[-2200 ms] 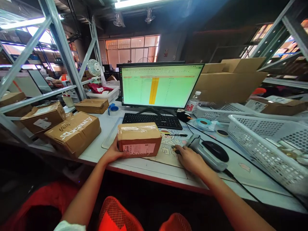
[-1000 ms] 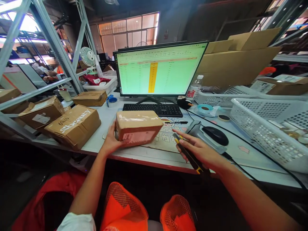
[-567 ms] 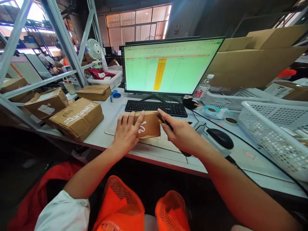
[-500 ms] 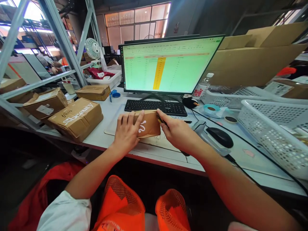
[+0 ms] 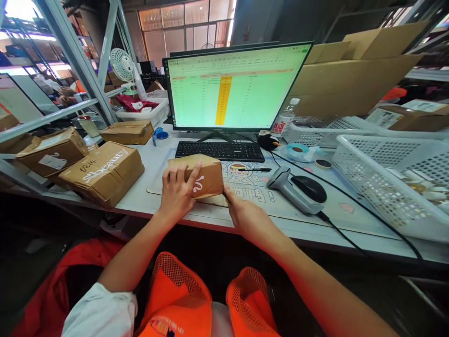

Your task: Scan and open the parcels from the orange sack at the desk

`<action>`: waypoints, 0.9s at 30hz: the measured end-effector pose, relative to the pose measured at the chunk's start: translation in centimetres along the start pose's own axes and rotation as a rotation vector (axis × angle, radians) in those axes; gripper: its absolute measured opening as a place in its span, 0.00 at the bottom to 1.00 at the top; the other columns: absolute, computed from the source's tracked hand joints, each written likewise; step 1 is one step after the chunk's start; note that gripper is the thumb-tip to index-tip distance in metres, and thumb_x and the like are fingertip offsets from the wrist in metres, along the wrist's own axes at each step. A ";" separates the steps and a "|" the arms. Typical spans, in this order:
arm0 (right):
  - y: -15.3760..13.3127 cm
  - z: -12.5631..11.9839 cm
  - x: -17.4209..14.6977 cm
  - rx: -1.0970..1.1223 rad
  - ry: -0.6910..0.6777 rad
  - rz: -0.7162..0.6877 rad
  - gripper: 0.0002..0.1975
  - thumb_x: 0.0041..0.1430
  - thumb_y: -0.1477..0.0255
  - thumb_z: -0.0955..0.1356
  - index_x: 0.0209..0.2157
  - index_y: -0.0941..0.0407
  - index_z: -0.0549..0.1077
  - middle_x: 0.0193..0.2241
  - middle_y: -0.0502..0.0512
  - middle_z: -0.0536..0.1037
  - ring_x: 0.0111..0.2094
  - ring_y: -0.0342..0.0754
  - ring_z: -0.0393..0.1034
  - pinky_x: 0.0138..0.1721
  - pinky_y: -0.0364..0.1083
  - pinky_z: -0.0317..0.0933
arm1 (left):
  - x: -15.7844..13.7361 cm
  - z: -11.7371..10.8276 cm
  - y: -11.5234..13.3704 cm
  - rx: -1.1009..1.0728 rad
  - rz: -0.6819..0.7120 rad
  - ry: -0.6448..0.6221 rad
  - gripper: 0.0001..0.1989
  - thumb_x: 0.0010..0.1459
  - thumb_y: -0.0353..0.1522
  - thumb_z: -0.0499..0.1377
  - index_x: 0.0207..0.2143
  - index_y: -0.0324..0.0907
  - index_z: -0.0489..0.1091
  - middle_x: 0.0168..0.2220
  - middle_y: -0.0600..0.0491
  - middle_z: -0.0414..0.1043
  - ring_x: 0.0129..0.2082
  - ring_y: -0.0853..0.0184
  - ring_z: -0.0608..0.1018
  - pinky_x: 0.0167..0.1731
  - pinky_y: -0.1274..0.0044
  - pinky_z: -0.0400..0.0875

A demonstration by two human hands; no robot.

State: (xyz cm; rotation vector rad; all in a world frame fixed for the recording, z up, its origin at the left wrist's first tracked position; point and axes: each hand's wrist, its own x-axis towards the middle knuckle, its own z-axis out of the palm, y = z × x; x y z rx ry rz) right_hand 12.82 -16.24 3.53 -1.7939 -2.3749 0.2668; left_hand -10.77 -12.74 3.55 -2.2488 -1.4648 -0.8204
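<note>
A small brown cardboard box (image 5: pixel 207 174) with a white mark on its side lies on the desk mat in front of the keyboard (image 5: pixel 219 150). My left hand (image 5: pixel 178 189) lies flat over its near left part and presses it down. Fingers curled, my right hand (image 5: pixel 242 214) sits at the box's near right corner. It grips a utility knife, which the hand almost wholly hides; only a dark sliver shows by the box edge.
Monitor (image 5: pixel 235 89) with a green spreadsheet stands behind the keyboard. A barcode scanner (image 5: pixel 291 189), mouse (image 5: pixel 309 187) and cable lie to the right, before white baskets (image 5: pixel 386 178). Taped boxes, one marked Sbeauty (image 5: pixel 101 173), crowd the left. Tape rolls (image 5: pixel 297 150) sit at the back right.
My right hand picked up the utility knife from beside the scanner. My left hand turned the box over and laid it flat. The right hand came to the box's right end and moved nearer.
</note>
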 end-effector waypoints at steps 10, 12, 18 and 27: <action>2.7 -9.4 3.4 0.127 0.285 -0.475 0.22 0.71 0.66 0.61 0.62 0.50 0.72 0.51 0.57 0.81 0.47 0.55 0.78 0.44 0.49 0.69 | -2.9 0.6 -4.6 -0.510 -0.172 0.137 0.65 0.43 0.44 0.78 0.76 0.53 0.44 0.65 0.43 0.54 0.66 0.49 0.64 0.67 0.58 0.61; 1.2 -10.2 4.6 0.073 0.252 -0.594 0.22 0.70 0.67 0.61 0.62 0.48 0.72 0.52 0.54 0.81 0.46 0.52 0.78 0.44 0.47 0.68 | -3.4 1.2 -4.1 -0.638 -0.205 0.082 0.65 0.43 0.45 0.78 0.76 0.56 0.43 0.65 0.45 0.53 0.67 0.50 0.64 0.67 0.60 0.61; -1.9 -10.3 5.9 -0.115 0.237 -0.779 0.23 0.70 0.73 0.63 0.63 0.49 0.72 0.45 0.55 0.82 0.39 0.48 0.77 0.36 0.43 0.62 | -3.9 1.5 -3.7 -0.783 -0.246 0.039 0.64 0.44 0.45 0.78 0.75 0.56 0.45 0.68 0.45 0.53 0.69 0.50 0.62 0.69 0.61 0.59; 3.7 -7.6 6.7 -0.527 0.147 -0.424 0.31 0.57 0.84 0.66 0.61 0.52 0.74 0.40 0.57 0.83 0.29 0.50 0.75 0.24 0.45 0.48 | -4.7 2.3 -5.3 -0.928 -0.353 0.030 0.62 0.43 0.46 0.78 0.75 0.50 0.49 0.69 0.45 0.54 0.71 0.49 0.59 0.70 0.64 0.58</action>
